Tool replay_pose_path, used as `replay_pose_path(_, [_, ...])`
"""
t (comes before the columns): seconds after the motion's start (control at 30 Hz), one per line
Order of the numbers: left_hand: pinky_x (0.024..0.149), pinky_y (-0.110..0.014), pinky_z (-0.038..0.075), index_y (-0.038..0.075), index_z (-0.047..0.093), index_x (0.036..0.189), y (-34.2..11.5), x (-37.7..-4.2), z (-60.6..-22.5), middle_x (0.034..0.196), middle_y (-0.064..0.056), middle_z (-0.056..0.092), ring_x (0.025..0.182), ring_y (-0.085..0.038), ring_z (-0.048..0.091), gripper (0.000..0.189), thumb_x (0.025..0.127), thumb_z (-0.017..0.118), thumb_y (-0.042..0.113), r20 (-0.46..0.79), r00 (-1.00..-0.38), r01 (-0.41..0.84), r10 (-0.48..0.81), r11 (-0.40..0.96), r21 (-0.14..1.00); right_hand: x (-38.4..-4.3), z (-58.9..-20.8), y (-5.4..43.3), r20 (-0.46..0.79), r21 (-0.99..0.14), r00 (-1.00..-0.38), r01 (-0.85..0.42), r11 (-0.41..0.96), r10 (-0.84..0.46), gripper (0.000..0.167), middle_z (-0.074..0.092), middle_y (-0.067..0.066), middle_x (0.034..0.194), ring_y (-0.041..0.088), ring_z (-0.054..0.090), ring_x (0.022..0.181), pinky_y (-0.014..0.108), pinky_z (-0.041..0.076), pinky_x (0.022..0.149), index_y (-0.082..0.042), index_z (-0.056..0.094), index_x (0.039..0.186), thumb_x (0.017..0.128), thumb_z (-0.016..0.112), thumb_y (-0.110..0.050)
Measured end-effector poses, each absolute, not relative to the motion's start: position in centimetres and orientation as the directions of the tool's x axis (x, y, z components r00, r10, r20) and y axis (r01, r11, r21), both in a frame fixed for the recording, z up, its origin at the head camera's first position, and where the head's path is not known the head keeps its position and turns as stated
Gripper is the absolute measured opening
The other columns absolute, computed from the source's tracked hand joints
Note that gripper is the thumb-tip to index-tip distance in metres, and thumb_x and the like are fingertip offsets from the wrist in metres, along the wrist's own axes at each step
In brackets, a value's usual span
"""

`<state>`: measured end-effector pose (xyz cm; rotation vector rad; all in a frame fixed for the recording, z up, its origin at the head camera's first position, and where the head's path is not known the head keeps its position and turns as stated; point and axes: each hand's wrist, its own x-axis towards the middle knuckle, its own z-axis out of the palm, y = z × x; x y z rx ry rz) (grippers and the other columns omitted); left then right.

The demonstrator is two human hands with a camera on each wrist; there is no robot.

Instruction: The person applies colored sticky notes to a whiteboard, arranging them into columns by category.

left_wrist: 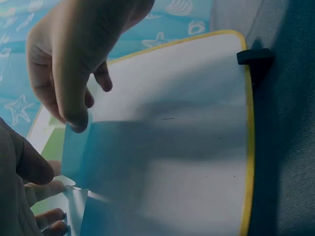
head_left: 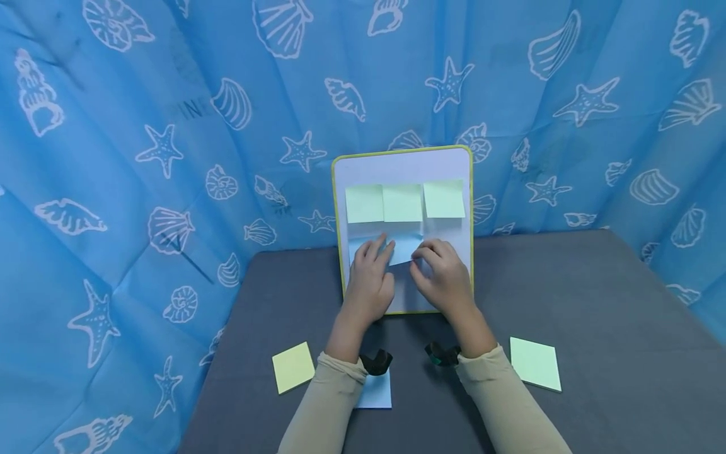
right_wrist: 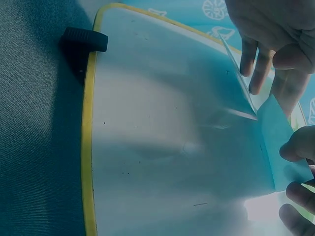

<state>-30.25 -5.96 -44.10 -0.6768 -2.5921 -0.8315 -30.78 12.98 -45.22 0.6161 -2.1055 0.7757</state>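
Note:
A white board (head_left: 405,165) with a yellow rim stands on the table, tilted back. Three pale green sticky notes (head_left: 403,203) run in a row across its upper part. Below them, my right hand (head_left: 445,275) pinches the right edge of a light blue sticky note (head_left: 404,248) between thumb and fingers; its free lower edge lifts from the board in the right wrist view. Extended fingers of my left hand (head_left: 370,282) press at that note's left side. Another blue sticky note (head_left: 355,244) sits further left, mostly hidden behind the left hand.
On the grey table (head_left: 601,302) lie a yellow sticky pad (head_left: 293,367) at left and a green pad (head_left: 535,364) at right. A blue pad (head_left: 377,392) is partly under the left forearm. A blue shell-patterned curtain (head_left: 363,57) hangs behind. Dark clips (left_wrist: 255,57) support the board's bottom edge.

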Motion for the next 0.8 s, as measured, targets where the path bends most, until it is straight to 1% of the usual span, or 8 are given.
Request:
replay_pose_path(0.17, [0.125, -0.065, 0.031, 0.013, 0.047, 0.161, -5.6, -30.1, -44.9, 0.176, -0.007, 0.028, 0.159, -0.04, 0.027, 0.058, 0.104, 0.035, 0.01, 0.419, -0.848, 0.506, 0.325, 0.734, 0.453, -30.9, -45.3, 13.0, 0.8, -0.313, -0.573, -0.65, 0.692, -0.177, 0.01, 0.07, 0.015, 0.102, 0.035, 0.065, 0.093, 0.048, 0.058, 0.078, 0.0, 0.077, 0.092, 0.084, 0.081, 0.002])
replay_pose_path(0.33, [0.125, -0.067, 0.029, 0.015, 0.045, 0.163, -5.3, -29.9, -45.6, 0.179, -0.004, 0.02, 0.162, -0.04, 0.02, 0.06, 0.104, 0.039, 0.007, 0.403, -0.856, 0.488, 0.324, 0.762, 0.425, -30.9, -45.5, 13.1, 0.791, -0.302, -0.58, -0.645, 0.702, -0.192, 0.005, 0.07, 0.014, 0.103, 0.034, 0.065, 0.094, 0.047, 0.058, 0.077, -0.001, 0.077, 0.091, 0.086, 0.078, 0.002])
replay_pose_path(0.43, [0.124, -0.069, 0.029, 0.015, 0.046, 0.162, -5.3, -29.6, -45.8, 0.18, -0.003, 0.016, 0.163, -0.04, 0.018, 0.059, 0.104, 0.042, 0.007, 0.399, -0.856, 0.487, 0.33, 0.775, 0.404, -31.0, -45.7, 13.0, 0.787, -0.302, -0.585, -0.64, 0.706, -0.194, 0.007, 0.07, 0.013, 0.103, 0.033, 0.065, 0.094, 0.045, 0.058, 0.076, -0.001, 0.077, 0.089, 0.085, 0.076, 0.005])
replay_pose_path(0.57, [0.123, -0.07, 0.03, 0.014, 0.049, 0.161, -5.3, -29.4, -46.0, 0.18, -0.002, 0.014, 0.163, -0.041, 0.017, 0.056, 0.105, 0.045, 0.008, 0.395, -0.856, 0.485, 0.333, 0.781, 0.393, -31.0, -45.9, 12.9, 0.782, -0.307, -0.59, -0.648, 0.697, -0.203, 0.011, 0.07, 0.013, 0.103, 0.033, 0.064, 0.093, 0.044, 0.057, 0.075, -0.001, 0.076, 0.088, 0.084, 0.074, 0.009])
replay_pose_path(0.7, [0.122, -0.071, 0.03, 0.014, 0.051, 0.159, -5.3, -29.5, -46.1, 0.18, -0.002, 0.015, 0.162, -0.041, 0.018, 0.054, 0.105, 0.047, 0.01, 0.402, -0.854, 0.488, 0.331, 0.777, 0.397, -30.9, -46.0, 12.9, 0.777, -0.312, -0.594, -0.649, 0.694, -0.206, 0.011, 0.07, 0.013, 0.103, 0.032, 0.064, 0.092, 0.043, 0.056, 0.074, -0.001, 0.076, 0.088, 0.084, 0.073, 0.009])
replay_pose_path(0.8, [0.121, -0.071, 0.03, 0.013, 0.052, 0.158, -5.2, -29.7, -46.1, 0.18, -0.004, 0.015, 0.161, -0.042, 0.018, 0.054, 0.104, 0.048, 0.01, 0.414, -0.846, 0.501, 0.337, 0.767, 0.4, -31.0, -46.0, 12.9, 0.769, -0.321, -0.61, -0.624, 0.713, -0.188, 0.012, 0.07, 0.011, 0.101, 0.029, 0.062, 0.087, 0.041, 0.054, 0.069, -0.002, 0.077, 0.091, 0.086, 0.07, 0.006])
